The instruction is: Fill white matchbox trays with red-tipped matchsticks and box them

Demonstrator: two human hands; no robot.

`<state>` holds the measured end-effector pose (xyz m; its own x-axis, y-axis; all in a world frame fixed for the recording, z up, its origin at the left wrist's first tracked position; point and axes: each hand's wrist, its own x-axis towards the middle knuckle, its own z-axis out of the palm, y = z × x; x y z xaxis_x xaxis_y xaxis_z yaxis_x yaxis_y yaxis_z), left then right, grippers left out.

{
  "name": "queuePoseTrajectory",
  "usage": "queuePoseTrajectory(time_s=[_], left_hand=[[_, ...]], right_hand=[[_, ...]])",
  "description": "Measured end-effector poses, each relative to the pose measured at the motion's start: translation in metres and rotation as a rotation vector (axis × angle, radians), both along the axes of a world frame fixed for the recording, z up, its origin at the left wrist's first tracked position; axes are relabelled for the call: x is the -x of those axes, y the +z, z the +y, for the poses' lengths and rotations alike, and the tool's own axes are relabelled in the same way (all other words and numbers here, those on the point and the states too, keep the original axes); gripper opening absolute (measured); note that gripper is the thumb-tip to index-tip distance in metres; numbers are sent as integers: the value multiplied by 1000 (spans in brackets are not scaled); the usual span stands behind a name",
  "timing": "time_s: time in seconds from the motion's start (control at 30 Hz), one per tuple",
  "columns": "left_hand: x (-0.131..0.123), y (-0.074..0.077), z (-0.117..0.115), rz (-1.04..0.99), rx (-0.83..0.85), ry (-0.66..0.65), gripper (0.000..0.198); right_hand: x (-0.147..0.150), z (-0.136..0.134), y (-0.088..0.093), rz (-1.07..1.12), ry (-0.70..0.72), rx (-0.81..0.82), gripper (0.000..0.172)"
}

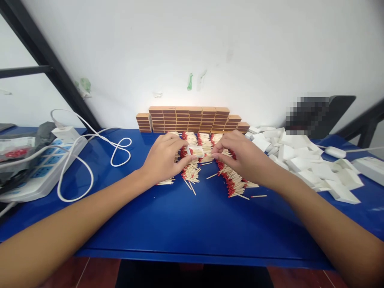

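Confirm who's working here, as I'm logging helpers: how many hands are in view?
2: the left hand holds a white tray; the right hand is just right of it, over the matches. No other hand shows.

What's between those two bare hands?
The head view shows a small white rectangular tray holding red-tipped wooden matches, with more matches behind it on the blue tabletop.

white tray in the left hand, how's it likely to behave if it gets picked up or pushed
The white tray is probably light, being small and thin-walled. It looks like folded card, so a hard pinch from the left hand might bend it. Tipping could spill the matches inside, since its top is open.
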<state>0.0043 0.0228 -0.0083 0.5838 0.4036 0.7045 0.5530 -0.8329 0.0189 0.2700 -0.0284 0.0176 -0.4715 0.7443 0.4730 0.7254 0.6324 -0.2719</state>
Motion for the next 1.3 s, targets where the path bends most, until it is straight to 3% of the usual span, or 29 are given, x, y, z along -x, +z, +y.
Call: queuePoseTrajectory(time_s=[0.23,0.57,0.67,0.93,1.3], left_hand=[[-4,-1,-9,-42,-13,-136,41],[-7,-3,-12,-43,-41,-190,39],[-6,-2,-11,-47,-53,-167,39],[-1,1,-5,-58,31,53,39],[0,-2,-4,-52,31,63,39]], right_hand=[[19,-4,-10,127,-25,-108,11],[28,-8,-17,124,-6,-166,9],[27,-7,-16,127,-8,-173,10],[11,3,-17,11,-45,-77,16],[9,7,-32,-89,36,-16,12]])
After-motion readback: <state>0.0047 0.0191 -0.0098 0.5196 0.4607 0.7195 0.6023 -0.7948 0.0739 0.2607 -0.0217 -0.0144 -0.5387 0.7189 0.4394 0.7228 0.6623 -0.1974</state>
